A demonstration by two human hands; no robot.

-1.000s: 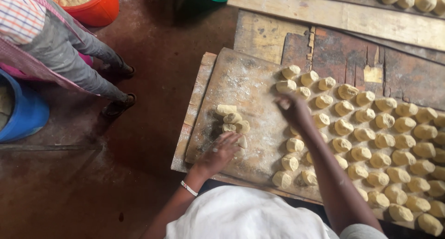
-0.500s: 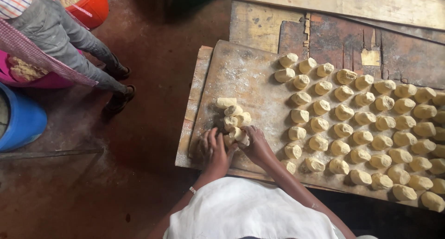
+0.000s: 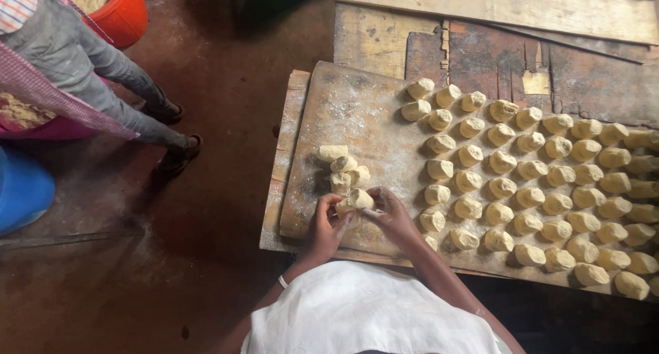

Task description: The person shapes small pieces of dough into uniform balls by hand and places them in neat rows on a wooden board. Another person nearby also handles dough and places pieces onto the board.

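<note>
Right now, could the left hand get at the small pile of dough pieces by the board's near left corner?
Probably yes. The left hand sits just below the small pile of dough pieces, with nothing between them, though both hands already share a grip on one dough piece, with the right hand.

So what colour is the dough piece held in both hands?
Pale creamy yellow, like the other dough piece lumps on the board; seen from the head view.

- right hand (image 3: 391, 217) comes back from the dough rows to the small pile
- both hands now lift one dough piece (image 3: 357, 201), left hand (image 3: 324, 225) cupping it
</note>
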